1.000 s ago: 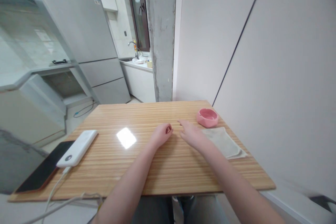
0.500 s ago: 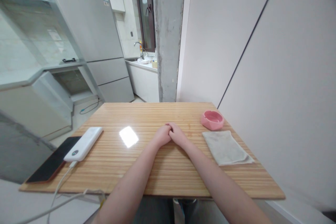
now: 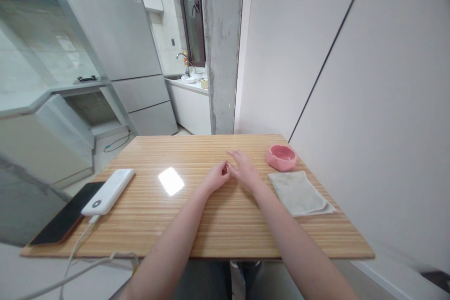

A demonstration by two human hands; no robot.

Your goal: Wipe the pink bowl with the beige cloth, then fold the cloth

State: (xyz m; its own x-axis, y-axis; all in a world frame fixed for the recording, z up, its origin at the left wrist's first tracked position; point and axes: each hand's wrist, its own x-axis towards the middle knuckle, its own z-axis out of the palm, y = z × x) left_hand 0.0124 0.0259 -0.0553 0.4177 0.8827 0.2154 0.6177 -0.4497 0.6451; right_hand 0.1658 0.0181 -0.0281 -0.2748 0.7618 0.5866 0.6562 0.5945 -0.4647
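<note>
Unclasped since: right hand, fingers forward.

A wooden striped table fills the foreground, with a bright patch of reflected light near its middle. At 3 o'clock stands a plain pale wall with a dark seam. At 12 o'clock rises a bare concrete pillar; at 11 o'clock a dark window, a tap and a white counter. At 10 o'clock stands a grey fridge
</note>
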